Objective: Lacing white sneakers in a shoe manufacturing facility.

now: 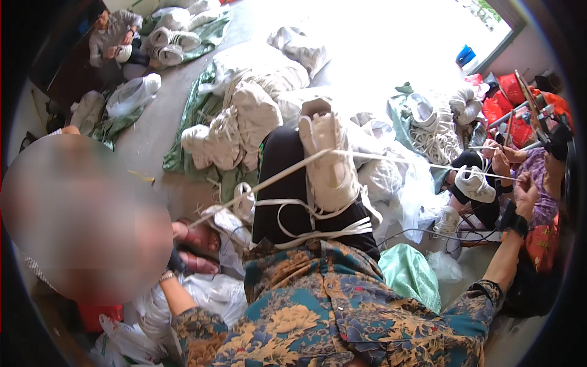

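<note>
A white high-top sneaker rests on my black-trousered lap, its toe toward me. A flat white shoelace runs taut from its upper part out to both sides. Far out to the right, my right hand is closed on one end, with a dark band on the wrist. The other end leads down-left to my left hand, closed at the edge of a blurred patch that hides most of it. More loose white laces lie across my lap, below the toe.
A large pile of white shoes lies ahead on green sacking. A person sits far left with a shoe; another person's hands work at the right beside a white shoe. A green bag is near my right side.
</note>
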The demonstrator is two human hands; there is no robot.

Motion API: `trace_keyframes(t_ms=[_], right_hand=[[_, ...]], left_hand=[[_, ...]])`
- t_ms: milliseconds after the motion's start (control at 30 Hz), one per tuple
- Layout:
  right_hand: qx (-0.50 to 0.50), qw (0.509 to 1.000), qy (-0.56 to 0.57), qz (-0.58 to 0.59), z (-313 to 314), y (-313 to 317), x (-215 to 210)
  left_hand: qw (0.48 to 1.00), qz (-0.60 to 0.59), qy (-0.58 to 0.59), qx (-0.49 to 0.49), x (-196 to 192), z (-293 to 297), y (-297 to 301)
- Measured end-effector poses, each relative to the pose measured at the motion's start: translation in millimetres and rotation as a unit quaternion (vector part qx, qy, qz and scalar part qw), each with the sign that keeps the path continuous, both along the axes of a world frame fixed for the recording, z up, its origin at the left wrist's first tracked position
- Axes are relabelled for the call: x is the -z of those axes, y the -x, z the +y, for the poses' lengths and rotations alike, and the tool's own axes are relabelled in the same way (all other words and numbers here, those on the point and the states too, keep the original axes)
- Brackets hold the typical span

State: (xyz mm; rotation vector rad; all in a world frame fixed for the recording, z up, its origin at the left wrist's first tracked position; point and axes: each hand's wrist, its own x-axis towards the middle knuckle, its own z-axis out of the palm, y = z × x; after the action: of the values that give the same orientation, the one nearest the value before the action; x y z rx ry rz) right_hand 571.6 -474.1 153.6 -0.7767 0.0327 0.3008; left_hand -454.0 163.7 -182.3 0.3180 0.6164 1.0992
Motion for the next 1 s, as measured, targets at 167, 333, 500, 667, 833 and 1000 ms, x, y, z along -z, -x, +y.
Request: trace_keyframes(t_ms=[167, 333, 500, 667, 833, 1000], right_hand=[[0.089, 0.996, 0.024, 0.013, -34, 25, 17], [0.119, 0.993, 0.020, 0.011, -87, 16, 45], [0.003, 0.996, 0.059, 0.072, -41, 20, 92], [0.027, 0.988, 0.124, 0.086, 55, 76, 121], [0.020, 0.981, 0.182, 0.059, 12, 82, 159], [0.063, 0.954, 0.269, 0.114, -86, 98, 231]], left_hand=[[0.994, 0.062, 0.067, -0.057, 24, -50, 9], [0.953, 0.187, 0.162, -0.176, -25, -41, -48], [0.857, 0.419, -0.297, -0.048, -80, -49, -199], [0.912, 0.298, -0.209, 0.190, -197, -80, -429], [0.793, 0.365, -0.299, 0.386, -197, -110, -520], [0.775, 0.383, -0.301, 0.403, -187, -111, -529]])
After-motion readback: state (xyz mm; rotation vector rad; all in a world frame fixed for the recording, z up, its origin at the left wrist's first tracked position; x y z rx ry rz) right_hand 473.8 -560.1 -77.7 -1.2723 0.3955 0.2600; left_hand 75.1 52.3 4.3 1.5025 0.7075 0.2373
